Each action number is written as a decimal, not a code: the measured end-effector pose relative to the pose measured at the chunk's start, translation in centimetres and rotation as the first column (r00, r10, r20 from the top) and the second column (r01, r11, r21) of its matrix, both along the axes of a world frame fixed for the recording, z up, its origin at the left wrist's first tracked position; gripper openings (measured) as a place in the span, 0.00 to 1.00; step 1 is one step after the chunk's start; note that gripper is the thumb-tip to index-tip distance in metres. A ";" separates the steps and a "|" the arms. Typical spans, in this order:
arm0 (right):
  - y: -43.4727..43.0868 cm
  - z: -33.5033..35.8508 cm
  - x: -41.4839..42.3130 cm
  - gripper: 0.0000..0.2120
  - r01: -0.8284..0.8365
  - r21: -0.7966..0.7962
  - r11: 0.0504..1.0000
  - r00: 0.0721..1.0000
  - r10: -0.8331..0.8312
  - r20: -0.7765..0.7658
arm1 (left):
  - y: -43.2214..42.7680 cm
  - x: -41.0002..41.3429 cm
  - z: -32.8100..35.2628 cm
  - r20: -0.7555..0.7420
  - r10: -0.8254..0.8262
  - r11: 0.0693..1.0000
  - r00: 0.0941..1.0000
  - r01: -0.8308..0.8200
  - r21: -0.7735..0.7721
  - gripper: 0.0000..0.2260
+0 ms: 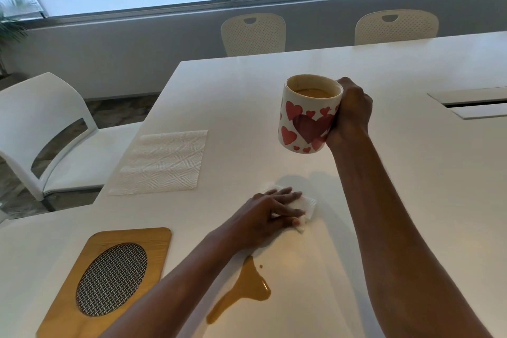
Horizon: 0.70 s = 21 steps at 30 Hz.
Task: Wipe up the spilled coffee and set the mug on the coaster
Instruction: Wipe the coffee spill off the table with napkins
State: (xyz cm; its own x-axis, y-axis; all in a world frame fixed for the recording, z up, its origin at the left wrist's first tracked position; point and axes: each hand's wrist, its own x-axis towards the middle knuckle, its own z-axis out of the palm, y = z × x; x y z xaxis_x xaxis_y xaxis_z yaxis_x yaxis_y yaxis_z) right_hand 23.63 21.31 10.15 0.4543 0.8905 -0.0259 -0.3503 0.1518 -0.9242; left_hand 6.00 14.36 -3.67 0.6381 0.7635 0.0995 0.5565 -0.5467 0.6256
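My right hand (349,114) grips the handle side of a white mug (307,115) with red hearts and holds it in the air above the white table (411,200); coffee shows inside it. My left hand (270,210) lies flat with straight fingers on a crumpled white paper towel (307,207), pressing it onto the table. A brown coffee puddle (247,288) lies nearer to me, beside my left forearm, apart from the towel. The wooden coaster (107,280) with an oval woven metal inset sits at the front left.
A flat, unused paper towel sheet (162,163) lies at the table's left edge. A white chair (46,140) stands to the left; two beige chairs (253,34) stand at the far side. A cable hatch (472,104) is set into the table at right.
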 end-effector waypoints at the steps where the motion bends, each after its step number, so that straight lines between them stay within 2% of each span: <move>1: 0.0 0.0 0.0 0.14 -0.001 0.000 1.000 1.000 0.001 0.003 | 0.4 0.0 0.0 -0.007 0.023 1.000 1.000 -0.023 0.021 0.14; 4: 0.0 -0.1 0.0 0.14 -0.001 -0.003 1.000 1.000 0.001 0.021 | 2.5 -0.6 0.1 -0.045 0.073 0.995 0.996 -0.070 0.074 0.14; 6: 0.1 -0.1 0.1 0.13 -0.002 -0.006 1.000 1.000 0.002 0.019 | 4.6 -1.2 0.4 -0.037 0.165 0.983 0.986 -0.161 0.087 0.13; 9: 0.1 0.0 0.1 0.13 -0.002 -0.007 1.000 1.000 0.002 0.031 | 7.5 -1.5 0.9 0.001 0.338 0.940 0.941 -0.337 0.055 0.14; 12: 0.2 0.0 0.0 0.13 -0.001 -0.007 1.000 0.999 0.002 0.034 | 8.9 -1.2 0.9 0.004 0.408 0.913 0.913 -0.408 0.022 0.15; 17: 0.1 0.1 -0.1 0.14 -0.018 -0.002 1.000 1.000 0.018 0.024 | 7.4 -0.1 0.3 -0.006 0.424 0.901 0.906 -0.421 0.099 0.15; 21: 0.1 0.2 -0.2 0.14 -0.020 0.003 1.000 0.999 0.020 0.030 | 5.0 0.6 0.4 -0.020 0.325 0.942 0.945 -0.322 0.088 0.12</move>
